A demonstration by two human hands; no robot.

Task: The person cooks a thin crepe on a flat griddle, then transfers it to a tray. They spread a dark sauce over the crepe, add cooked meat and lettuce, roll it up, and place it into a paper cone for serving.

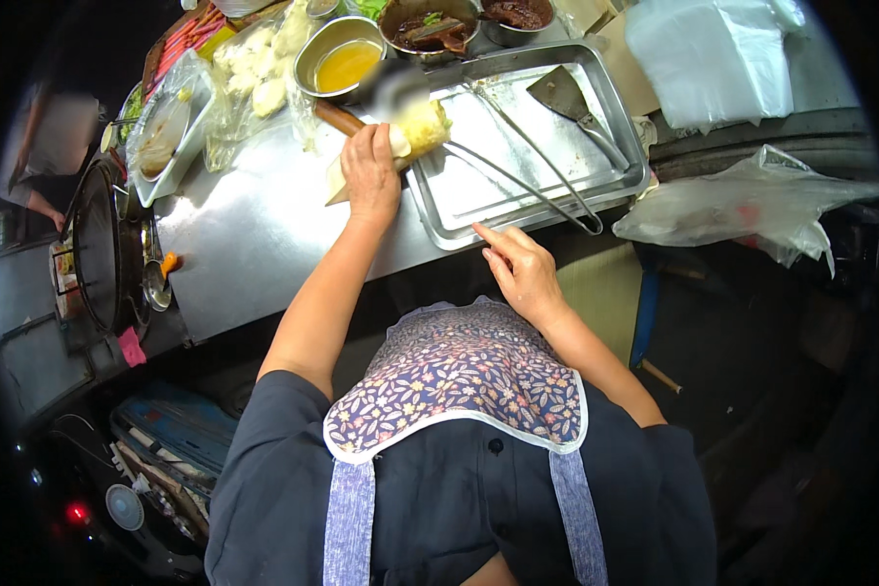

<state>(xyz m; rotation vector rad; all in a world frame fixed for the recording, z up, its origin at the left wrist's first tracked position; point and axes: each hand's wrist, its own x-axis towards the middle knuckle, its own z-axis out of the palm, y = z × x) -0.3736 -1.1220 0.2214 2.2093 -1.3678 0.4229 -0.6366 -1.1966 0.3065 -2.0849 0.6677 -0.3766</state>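
Centrally, left hand [371,171] grips a pale wrapped roll [415,129] over the rectangular steel tray's [517,210] left rim; right hand [522,269], loosely curled and empty, touches the steel worktop [254,234] edge.

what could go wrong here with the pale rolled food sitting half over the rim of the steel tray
The pale rolled food straddles the rim of the shallow steel tray, steadied only by the left hand; it might tip or unroll. The right hand rests at the tray's near edge beside the long metal tongs, so a nudge could knock them. The metal bowl of yellow liquid stands close enough to be bumped.
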